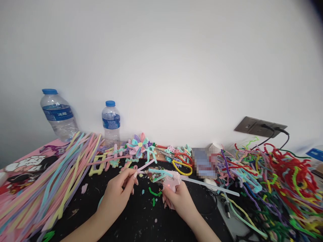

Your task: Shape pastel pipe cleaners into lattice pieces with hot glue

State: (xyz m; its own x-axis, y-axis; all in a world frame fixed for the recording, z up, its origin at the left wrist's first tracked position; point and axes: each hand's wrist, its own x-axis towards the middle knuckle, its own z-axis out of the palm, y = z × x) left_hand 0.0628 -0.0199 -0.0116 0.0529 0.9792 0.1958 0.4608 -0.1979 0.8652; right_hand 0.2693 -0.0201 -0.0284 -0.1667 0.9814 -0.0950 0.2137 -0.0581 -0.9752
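In the head view, my left hand (118, 190) pinches a lilac pipe cleaner (147, 165) between thumb and fingers, one end sticking up to the right. My right hand (181, 200) is wrapped round the handle of a pink hot glue gun (172, 180), whose nozzle faces the left hand. A translucent glue stick (214, 186) juts from the gun's back. Old glue and bits of fluff cover the gun's front. The nozzle tip is close to the pinched pipe cleaner; whether they touch I cannot tell. Green pipe cleaner scraps (154, 193) lie below on the black mat (141, 222).
Long pastel pipe cleaners (60, 178) fill the left side. Two water bottles (59, 116) stand against the wall. A pipe cleaner flower (140, 144), yellow-handled scissors (182, 167) and a blurred-out item (204, 163) lie behind. A tangled coloured pile (285, 181) covers the right, below a wall socket (259, 127).
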